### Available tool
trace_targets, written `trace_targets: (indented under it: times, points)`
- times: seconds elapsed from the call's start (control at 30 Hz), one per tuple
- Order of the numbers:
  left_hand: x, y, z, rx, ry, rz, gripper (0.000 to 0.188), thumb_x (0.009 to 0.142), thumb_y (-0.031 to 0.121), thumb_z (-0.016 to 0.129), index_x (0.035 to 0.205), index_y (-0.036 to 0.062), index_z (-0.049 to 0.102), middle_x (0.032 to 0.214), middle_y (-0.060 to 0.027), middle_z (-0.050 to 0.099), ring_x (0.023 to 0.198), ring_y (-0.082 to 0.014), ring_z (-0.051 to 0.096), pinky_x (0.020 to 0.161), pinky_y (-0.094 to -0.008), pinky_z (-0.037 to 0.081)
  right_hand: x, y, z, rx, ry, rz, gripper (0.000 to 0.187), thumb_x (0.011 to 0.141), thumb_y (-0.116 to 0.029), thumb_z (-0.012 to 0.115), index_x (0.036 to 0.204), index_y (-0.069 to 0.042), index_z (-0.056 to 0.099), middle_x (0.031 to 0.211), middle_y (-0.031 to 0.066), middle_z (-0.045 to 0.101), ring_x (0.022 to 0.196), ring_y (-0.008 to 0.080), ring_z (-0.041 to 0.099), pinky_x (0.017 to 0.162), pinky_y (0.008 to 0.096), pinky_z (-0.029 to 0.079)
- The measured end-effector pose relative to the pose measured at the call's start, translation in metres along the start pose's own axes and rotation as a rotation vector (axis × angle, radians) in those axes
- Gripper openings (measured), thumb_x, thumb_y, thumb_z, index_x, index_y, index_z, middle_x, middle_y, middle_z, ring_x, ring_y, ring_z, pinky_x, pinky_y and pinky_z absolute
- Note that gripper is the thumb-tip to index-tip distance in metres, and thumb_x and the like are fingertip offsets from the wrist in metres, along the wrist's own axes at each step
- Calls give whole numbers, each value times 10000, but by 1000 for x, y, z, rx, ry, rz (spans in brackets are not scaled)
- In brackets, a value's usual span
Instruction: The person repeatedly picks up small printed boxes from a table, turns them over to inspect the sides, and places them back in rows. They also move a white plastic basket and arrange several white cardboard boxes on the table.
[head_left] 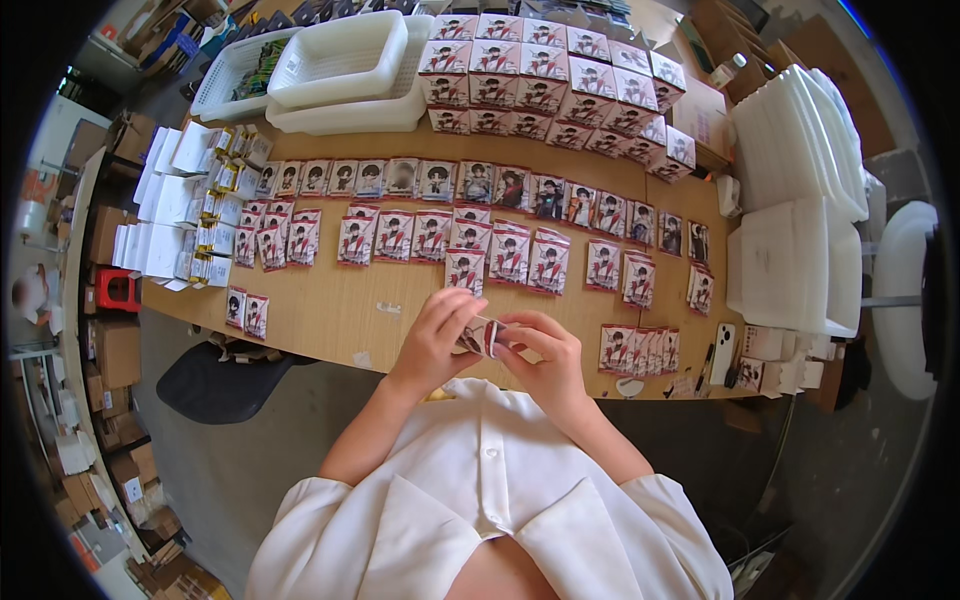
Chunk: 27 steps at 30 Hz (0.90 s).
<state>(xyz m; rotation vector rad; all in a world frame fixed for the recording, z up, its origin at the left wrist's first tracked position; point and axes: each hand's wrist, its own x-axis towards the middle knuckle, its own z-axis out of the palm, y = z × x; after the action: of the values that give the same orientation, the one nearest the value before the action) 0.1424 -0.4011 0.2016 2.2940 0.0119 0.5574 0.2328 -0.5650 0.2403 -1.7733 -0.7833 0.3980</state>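
Close to my body, at the table's near edge, a small red-and-white foil packet (478, 337) is held between both hands. My left hand (438, 338) wraps its fingers round the packet from the left. From the right, my right hand (546, 356) pinches the packet's edge with thumb and fingertips. Fingers cover much of it, so what is inside cannot be made out. Just beyond my hands lies a matching packet (465, 270), part of a row of overlapping pink-red packets (510, 252). Behind that stretches a row of picture cards (403, 178).
Stacked printed boxes (540, 95) stand at the back, beside white plastic baskets (340, 60). White boxes (180, 205) fill the left end. Translucent bins (795, 260) are stacked at the right, near a phone (722, 354) and a fanned group of packets (640, 350). A dark chair (220, 385) sits front left.
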Motion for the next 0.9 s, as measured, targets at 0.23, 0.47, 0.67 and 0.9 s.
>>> trace_targets:
  times: [0.23,0.47,0.67,0.9]
  points:
    - [0,0,-4,182,-112,20,791,529,67,844,1264,72,551,1150,-110,576,1105,-318,555,940,-416,488,-2,25,5,114,-121,129,149,837,46,646,981,54,682,1101,152,647,865,218,677,724,288,566]
    - [0,1,-6,89,-106,-35,818,515,40,826,1280,71,539,1116,-98,572,1093,-300,549,940,-409,485,-1,20,3,193,-156,220,166,869,23,617,1015,78,671,1109,160,642,864,213,674,726,292,563]
    - [0,1,-8,95,-131,-49,798,524,51,826,1271,74,548,1109,-90,575,1083,-294,553,923,-407,487,3,16,-1,204,-203,252,162,838,26,646,988,67,689,1082,150,654,835,203,684,719,293,573]
    - [3,4,-8,195,-131,8,797,574,119,826,1308,105,514,1161,-76,544,1147,-280,515,984,-434,419,2,20,8,211,-131,295,138,824,21,662,943,84,692,1113,144,645,893,195,677,772,286,581]
